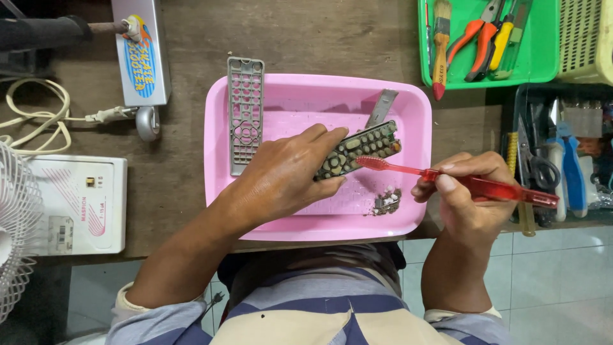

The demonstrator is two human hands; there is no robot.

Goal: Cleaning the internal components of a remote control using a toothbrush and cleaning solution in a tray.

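Closest to the lens, a striped shirt front (306, 313), and from it two bare forearms reach out over the wooden bench (319, 38). The left hand (284, 176) is wrapped around a remote's rubber keypad (359, 150), fingers curled over its near end, holding it tilted above the pink tray (300, 96). The right hand (466, 191) is pinched shut on a red toothbrush (460, 182), bristles touching the keypad's lower edge. Risk here, I'd say: the pad is floppy rubber held at one end only, so a hard stroke could flick it from the fingers, or spray grit past the tray rim onto the bench. The keypad looks dark and grimy, its rows of buttons yellowed, with a couple of coloured ones at the far tip. A small heap of grey debris (386, 201) sits in the tray just below the brush. The grey remote front cover (244, 115) lies on the tray's left rim.
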